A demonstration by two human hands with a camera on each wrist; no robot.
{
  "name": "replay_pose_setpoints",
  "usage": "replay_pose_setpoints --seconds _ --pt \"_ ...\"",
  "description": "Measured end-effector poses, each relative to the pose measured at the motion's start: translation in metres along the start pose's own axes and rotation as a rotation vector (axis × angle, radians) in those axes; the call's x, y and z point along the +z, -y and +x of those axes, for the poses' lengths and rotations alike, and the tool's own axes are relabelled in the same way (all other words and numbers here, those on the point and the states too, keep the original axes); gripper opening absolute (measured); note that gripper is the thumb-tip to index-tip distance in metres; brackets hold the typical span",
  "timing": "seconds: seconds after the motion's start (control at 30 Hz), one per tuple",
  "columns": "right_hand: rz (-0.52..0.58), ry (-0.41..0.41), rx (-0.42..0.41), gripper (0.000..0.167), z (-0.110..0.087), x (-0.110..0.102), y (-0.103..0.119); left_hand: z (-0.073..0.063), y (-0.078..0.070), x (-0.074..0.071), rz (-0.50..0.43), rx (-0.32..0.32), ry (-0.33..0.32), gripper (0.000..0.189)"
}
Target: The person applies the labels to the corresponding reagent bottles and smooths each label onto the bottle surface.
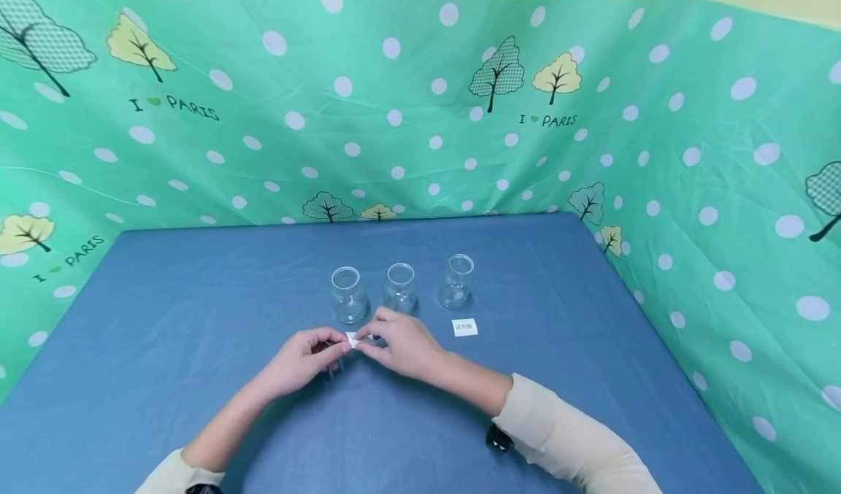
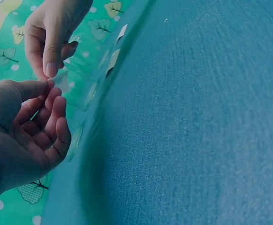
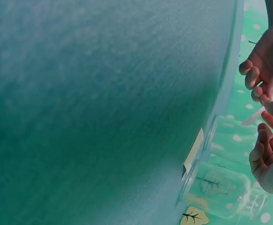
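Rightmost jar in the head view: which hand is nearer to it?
Right. The right hand is to the left of the jar and nearer the person, not touching it; the left hand is farther left.

"What's in the middle?"
"A bare left hand (image 1: 302, 359) and bare right hand (image 1: 404, 344) pinch a small white paper piece (image 1: 352, 339) over a blue table (image 1: 164, 333)."
"And behind that?"
"A clear, round-mouthed glass jar (image 1: 349, 300), a matching middle jar (image 1: 401, 287) partly hidden by the right hand, and a matching right jar (image 1: 456, 284), all upright."
"Anything else?"
"A white rectangular paper label (image 1: 464, 327) with dark writing lies near the right jar; green dotted fabric (image 1: 368, 20) hangs behind."
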State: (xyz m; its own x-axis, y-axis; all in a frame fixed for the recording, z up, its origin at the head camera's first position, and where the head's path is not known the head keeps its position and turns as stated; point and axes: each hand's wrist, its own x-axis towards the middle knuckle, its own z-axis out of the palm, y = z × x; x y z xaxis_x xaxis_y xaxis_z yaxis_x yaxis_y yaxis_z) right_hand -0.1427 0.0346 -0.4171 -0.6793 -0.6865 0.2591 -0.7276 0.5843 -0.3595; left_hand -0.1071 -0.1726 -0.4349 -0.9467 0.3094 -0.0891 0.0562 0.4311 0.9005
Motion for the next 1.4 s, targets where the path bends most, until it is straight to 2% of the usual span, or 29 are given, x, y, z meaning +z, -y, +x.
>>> replay_pose_setpoints --seconds 0.17,0.4,0.57,0.9,1.17,1.4 --pt "0.054 -0.022 -0.004 0.016 -0.001 0.0 0.0008 -0.0016 -0.0035 -0.0017 -0.047 0.035 0.03 0.027" --pt "0.099 -0.04 -0.008 0.015 -0.0019 -0.0008 0.0024 -0.0018 -0.0044 -0.001 -0.064 0.047 0.028 0.026" --pt "0.115 -0.041 -0.005 0.015 -0.0022 0.0002 0.0027 -0.0012 -0.0029 0.0008 -0.067 0.042 0.01 0.024" --pt "0.19 -0.068 0.005 0.015 -0.0029 0.001 0.0027 0.0002 0.001 0.0007 -0.07 0.094 -0.048 0.02" --pt "0.209 -0.084 0.013 0.016 -0.0037 0.0008 0.0027 0.0002 0.0 0.0025 -0.068 0.085 -0.101 0.017" --pt "0.191 -0.076 0.022 0.016 -0.0034 0.0012 0.0017 -0.0004 -0.0034 0.0048 -0.063 0.07 -0.113 0.019"
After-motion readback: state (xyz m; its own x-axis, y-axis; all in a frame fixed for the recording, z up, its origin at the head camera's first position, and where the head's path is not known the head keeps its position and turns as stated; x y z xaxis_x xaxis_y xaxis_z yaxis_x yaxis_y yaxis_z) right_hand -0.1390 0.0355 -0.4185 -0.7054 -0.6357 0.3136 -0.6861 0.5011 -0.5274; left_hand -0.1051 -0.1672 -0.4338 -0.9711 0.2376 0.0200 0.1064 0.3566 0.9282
